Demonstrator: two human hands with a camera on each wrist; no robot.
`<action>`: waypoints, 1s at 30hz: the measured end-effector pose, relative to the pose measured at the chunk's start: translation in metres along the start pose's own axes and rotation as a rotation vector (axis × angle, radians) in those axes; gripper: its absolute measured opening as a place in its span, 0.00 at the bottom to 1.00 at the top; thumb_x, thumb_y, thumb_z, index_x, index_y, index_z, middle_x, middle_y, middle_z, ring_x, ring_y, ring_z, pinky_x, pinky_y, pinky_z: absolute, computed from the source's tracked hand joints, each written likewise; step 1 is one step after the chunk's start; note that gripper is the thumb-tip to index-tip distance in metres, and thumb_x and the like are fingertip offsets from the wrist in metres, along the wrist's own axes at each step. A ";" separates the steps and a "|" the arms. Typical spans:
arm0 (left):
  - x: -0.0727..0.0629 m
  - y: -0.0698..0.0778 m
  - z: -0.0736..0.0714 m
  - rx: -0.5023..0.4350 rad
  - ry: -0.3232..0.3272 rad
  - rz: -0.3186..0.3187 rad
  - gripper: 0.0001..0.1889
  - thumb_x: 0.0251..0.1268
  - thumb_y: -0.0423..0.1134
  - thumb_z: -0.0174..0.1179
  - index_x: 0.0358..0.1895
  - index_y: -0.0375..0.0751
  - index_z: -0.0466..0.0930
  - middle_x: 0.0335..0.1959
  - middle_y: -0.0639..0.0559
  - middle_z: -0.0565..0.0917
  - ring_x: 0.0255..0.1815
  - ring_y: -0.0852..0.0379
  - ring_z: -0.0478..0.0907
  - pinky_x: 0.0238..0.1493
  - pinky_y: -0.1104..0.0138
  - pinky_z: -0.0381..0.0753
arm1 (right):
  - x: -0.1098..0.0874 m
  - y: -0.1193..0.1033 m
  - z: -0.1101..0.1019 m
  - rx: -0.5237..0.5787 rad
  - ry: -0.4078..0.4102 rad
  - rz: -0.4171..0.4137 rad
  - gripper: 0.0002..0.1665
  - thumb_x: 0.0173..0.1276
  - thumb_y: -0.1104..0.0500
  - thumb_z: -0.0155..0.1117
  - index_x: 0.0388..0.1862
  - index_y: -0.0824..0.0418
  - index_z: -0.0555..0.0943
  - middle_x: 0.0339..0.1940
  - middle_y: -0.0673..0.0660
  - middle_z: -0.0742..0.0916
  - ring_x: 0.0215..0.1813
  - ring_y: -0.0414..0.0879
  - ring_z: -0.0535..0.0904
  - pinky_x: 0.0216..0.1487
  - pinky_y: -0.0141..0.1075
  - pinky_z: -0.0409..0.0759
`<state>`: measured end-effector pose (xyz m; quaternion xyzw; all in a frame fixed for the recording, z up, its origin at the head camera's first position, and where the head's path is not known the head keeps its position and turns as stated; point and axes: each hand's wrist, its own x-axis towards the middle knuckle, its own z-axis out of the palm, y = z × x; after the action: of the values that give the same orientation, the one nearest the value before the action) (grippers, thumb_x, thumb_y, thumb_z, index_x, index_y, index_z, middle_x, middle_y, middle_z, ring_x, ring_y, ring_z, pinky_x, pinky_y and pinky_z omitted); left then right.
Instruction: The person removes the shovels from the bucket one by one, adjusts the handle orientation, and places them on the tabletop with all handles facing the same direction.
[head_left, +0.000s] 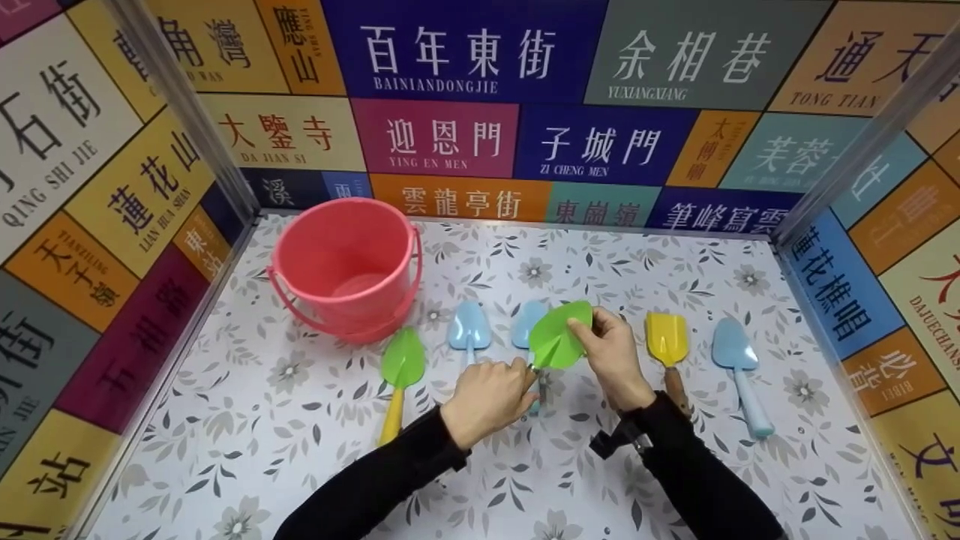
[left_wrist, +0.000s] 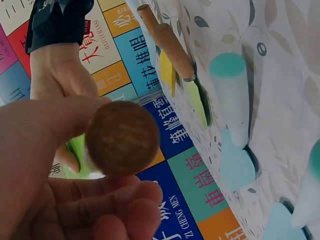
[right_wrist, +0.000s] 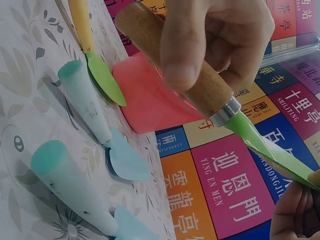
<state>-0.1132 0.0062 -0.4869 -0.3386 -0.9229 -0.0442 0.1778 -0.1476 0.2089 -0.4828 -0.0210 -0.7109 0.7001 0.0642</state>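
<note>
My left hand [head_left: 486, 401] grips the wooden handle [right_wrist: 200, 95] of a green garden trowel [head_left: 559, 337], which is raised off the table with its blade to the right. The right hand [head_left: 616, 360] pinches the blade near its tip, thumb on the face that shows in the head view. In the left wrist view the handle's round end [left_wrist: 122, 139] points at the camera. Below the held trowel lies a light blue trowel [head_left: 527, 321], partly covered by it. A second green trowel [left_wrist: 195, 102] with a wooden handle shows in the left wrist view; the right arm seems to hide it from the head view.
A pink bucket [head_left: 345, 311] stands at the back left. Near it lie a green trowel [head_left: 403, 360] with a yellow handle and a blue trowel [head_left: 469, 328]. To the right are a yellow shovel [head_left: 667, 337] and another blue trowel [head_left: 733, 346]. Printed panels [head_left: 457, 52] wall the table.
</note>
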 end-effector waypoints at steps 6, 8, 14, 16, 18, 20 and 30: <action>0.001 0.003 0.003 -0.032 0.019 -0.034 0.15 0.64 0.49 0.67 0.27 0.44 0.76 0.16 0.52 0.77 0.16 0.50 0.78 0.14 0.62 0.74 | 0.001 0.001 0.001 0.014 0.016 0.013 0.13 0.74 0.68 0.62 0.51 0.76 0.80 0.40 0.58 0.85 0.36 0.42 0.81 0.33 0.28 0.79; 0.000 0.003 0.004 -0.040 0.033 -0.040 0.15 0.63 0.48 0.68 0.26 0.44 0.75 0.16 0.52 0.77 0.16 0.50 0.78 0.14 0.62 0.74 | 0.001 0.001 0.001 0.010 0.022 0.014 0.13 0.73 0.68 0.62 0.52 0.76 0.80 0.40 0.58 0.85 0.36 0.42 0.81 0.34 0.28 0.81; 0.000 0.003 0.005 -0.057 0.067 -0.052 0.14 0.61 0.45 0.69 0.25 0.44 0.75 0.14 0.53 0.76 0.15 0.52 0.77 0.13 0.63 0.75 | 0.000 0.001 0.000 -0.009 0.010 0.000 0.13 0.74 0.67 0.62 0.52 0.74 0.81 0.40 0.58 0.85 0.36 0.43 0.81 0.35 0.29 0.81; 0.000 0.003 0.004 -0.054 0.074 -0.052 0.14 0.61 0.45 0.68 0.25 0.44 0.75 0.14 0.53 0.76 0.15 0.52 0.78 0.14 0.63 0.76 | 0.000 0.001 0.000 -0.013 0.005 0.000 0.13 0.74 0.67 0.62 0.52 0.74 0.81 0.41 0.59 0.85 0.37 0.43 0.81 0.35 0.29 0.80; 0.000 0.003 0.004 -0.050 0.083 -0.050 0.14 0.61 0.45 0.69 0.25 0.44 0.75 0.14 0.53 0.76 0.15 0.53 0.77 0.14 0.63 0.76 | 0.000 0.001 0.000 -0.011 0.001 0.001 0.13 0.74 0.66 0.62 0.53 0.73 0.81 0.41 0.59 0.85 0.37 0.43 0.81 0.35 0.29 0.80; 0.000 0.003 0.004 -0.040 0.098 -0.045 0.15 0.61 0.45 0.69 0.24 0.43 0.75 0.14 0.53 0.76 0.14 0.53 0.77 0.13 0.63 0.76 | -0.001 0.000 -0.001 -0.008 -0.002 0.004 0.13 0.74 0.66 0.62 0.53 0.73 0.81 0.41 0.59 0.85 0.37 0.43 0.81 0.36 0.30 0.80; -0.006 -0.006 0.005 -0.029 0.168 -0.017 0.14 0.60 0.42 0.69 0.23 0.43 0.74 0.14 0.53 0.75 0.14 0.53 0.77 0.11 0.62 0.74 | 0.002 -0.006 -0.007 -0.029 0.004 -0.065 0.08 0.73 0.69 0.60 0.47 0.75 0.79 0.37 0.55 0.84 0.35 0.41 0.79 0.38 0.30 0.81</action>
<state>-0.1143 -0.0012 -0.4930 -0.3284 -0.9068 -0.0875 0.2494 -0.1487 0.2156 -0.4767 -0.0002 -0.7211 0.6873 0.0880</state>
